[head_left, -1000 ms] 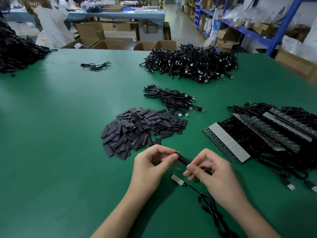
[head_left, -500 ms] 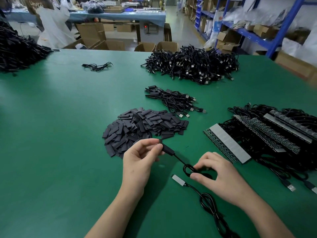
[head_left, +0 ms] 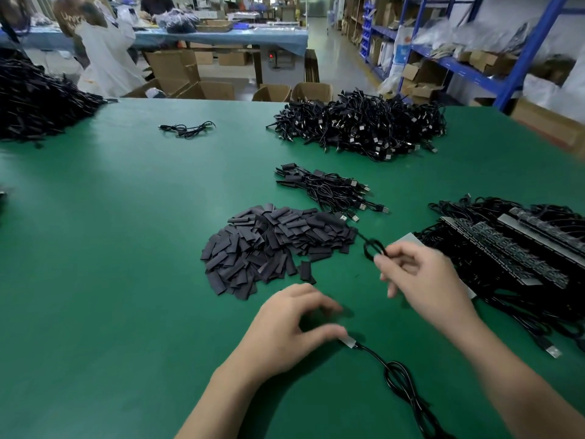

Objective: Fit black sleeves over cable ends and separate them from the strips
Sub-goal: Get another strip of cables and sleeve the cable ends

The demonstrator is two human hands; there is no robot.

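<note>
Cable end (head_left: 349,342) | just right of left hand (head_left: 294,331), thumb touching, fingers apart | right hand (head_left: 424,280) pinches looped cable (head_left: 373,248)

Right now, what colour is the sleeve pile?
The sleeve pile is matte black, some pieces looking dark grey; the head view shows it best.

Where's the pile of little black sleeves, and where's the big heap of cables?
pile of black sleeves (head_left: 278,245), head view, middle of the pile.
big heap of cables (head_left: 364,128), head view, middle of the heap.
</note>
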